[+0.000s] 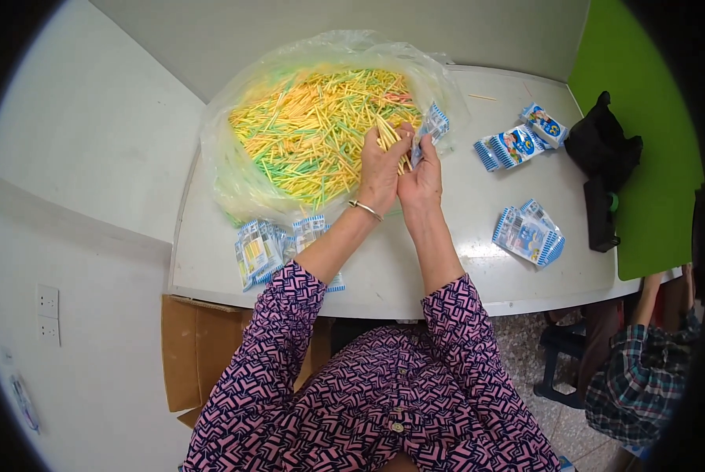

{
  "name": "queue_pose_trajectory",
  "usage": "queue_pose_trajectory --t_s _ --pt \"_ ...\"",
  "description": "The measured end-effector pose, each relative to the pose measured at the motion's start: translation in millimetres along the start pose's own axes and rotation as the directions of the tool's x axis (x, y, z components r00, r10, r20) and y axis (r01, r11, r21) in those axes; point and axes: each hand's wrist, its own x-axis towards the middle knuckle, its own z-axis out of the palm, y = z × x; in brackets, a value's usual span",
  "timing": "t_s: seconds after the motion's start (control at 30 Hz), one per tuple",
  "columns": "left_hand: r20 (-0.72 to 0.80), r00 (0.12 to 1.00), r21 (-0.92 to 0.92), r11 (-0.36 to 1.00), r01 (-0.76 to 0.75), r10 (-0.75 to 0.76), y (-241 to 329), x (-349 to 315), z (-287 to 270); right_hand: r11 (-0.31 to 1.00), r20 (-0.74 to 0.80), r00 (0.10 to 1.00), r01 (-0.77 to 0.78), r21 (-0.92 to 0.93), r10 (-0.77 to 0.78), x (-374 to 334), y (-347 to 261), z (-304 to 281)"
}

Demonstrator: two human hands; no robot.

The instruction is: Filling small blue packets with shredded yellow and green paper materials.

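Note:
A large clear plastic bag [222, 161] lies wide open on the table, full of thin yellow, green, orange and pink sticks [313, 130]. Over its right side my two hands meet. My left hand [380, 175] is closed round a small bundle of pale yellow sticks [390, 135], whose tips point up and away from me. Pressed close beside it, my right hand [421, 179] grips a small blue-and-white plastic packet [436, 119] and also touches the bundle. The packet's lower part is hidden by the fingers, so I cannot tell whether its mouth is open.
Several filled packets [259, 250] lie at the table's front left. More packets [513, 147] are at the right, with flat packets [529, 233] nearer. A black bag [604, 145] leans on the green partition [643, 141]. A cardboard box [199, 346] stands below; another person's arm [647, 303] shows at right.

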Motion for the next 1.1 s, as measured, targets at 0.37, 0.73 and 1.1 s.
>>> queue_pose_trajectory --t_s 0.37,0.73,1.1 --pt "0.027 0.998 -0.144 0.988 0.064 -0.061 4.7 1.8 -1.7 0.979 -0.02 0.991 0.13 -0.158 -0.135 -9.9 4.9 21.2" --pt "-0.057 0.965 -0.468 0.861 0.2 -0.255 -9.0 36.8 -30.1 0.981 -0.029 0.99 0.131 -0.139 -0.137 -11.1 14.9 19.4" --pt "0.003 0.99 -0.294 0.947 0.133 -0.138 0.5 11.5 -8.7 0.984 0.067 0.997 0.061 -0.17 -0.05 -24.5 5.5 26.5"
